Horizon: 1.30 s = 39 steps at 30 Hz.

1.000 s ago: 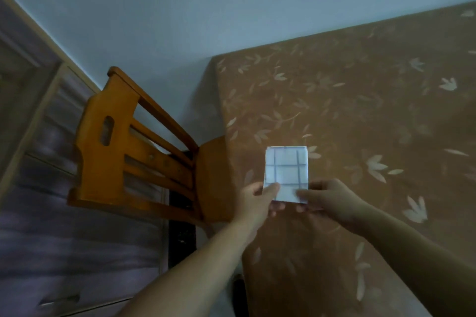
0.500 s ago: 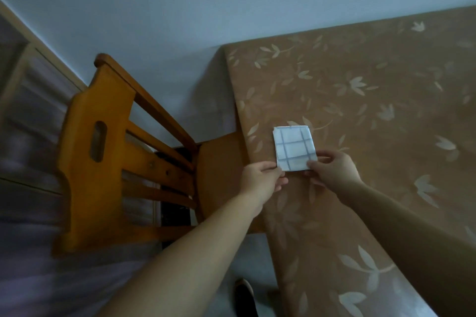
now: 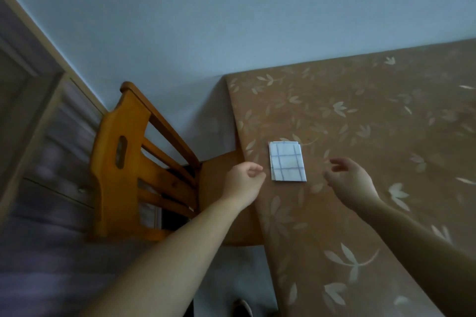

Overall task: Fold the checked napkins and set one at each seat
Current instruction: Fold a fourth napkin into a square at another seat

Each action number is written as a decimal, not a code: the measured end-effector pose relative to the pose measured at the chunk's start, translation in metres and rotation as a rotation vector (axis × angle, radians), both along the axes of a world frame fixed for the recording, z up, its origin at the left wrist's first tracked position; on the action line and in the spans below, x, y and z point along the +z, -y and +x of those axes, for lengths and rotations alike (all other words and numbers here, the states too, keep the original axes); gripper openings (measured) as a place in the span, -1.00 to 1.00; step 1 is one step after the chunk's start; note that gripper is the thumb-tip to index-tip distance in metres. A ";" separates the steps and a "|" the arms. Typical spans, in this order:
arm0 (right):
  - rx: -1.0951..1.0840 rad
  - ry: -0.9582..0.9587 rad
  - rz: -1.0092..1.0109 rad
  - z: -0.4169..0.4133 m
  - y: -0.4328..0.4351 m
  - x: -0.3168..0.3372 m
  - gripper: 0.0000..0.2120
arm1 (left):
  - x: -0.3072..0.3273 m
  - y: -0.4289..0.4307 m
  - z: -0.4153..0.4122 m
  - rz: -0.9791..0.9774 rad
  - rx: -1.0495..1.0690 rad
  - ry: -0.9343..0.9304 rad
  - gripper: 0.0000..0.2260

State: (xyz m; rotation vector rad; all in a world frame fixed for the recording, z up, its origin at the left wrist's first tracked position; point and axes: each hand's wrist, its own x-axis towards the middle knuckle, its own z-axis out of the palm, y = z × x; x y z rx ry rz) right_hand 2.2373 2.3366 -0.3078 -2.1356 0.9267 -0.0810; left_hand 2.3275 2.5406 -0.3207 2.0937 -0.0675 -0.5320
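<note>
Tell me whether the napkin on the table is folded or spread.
Folded: the napkin lies flat on the table as a small rectangle, with layered edges showing along its top.

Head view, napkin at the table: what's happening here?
A person is setting places. A folded checked napkin lies flat on the leaf-patterned tablecloth, near the table's edge in front of a wooden chair. The left hand and the right hand hover on either side of it, fingers relaxed, touching and holding nothing. This seat's napkin looks placed.
</note>
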 end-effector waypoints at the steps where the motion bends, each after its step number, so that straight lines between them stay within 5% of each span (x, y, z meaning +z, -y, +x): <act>1: 0.025 -0.013 -0.023 -0.006 0.001 -0.003 -0.64 | -0.003 0.000 -0.004 0.035 -0.015 0.022 -0.91; 9: 0.151 -0.095 -0.133 -0.017 -0.008 -0.048 -0.74 | -0.038 0.008 -0.016 0.174 -0.098 0.101 -0.68; 29: 0.437 -0.043 -0.205 0.052 0.019 -0.075 -0.63 | -0.055 0.059 0.000 0.437 0.072 0.235 -0.83; 39: 0.496 0.026 -0.190 0.076 0.007 -0.083 -0.63 | -0.058 0.042 0.010 0.332 0.180 0.191 -0.80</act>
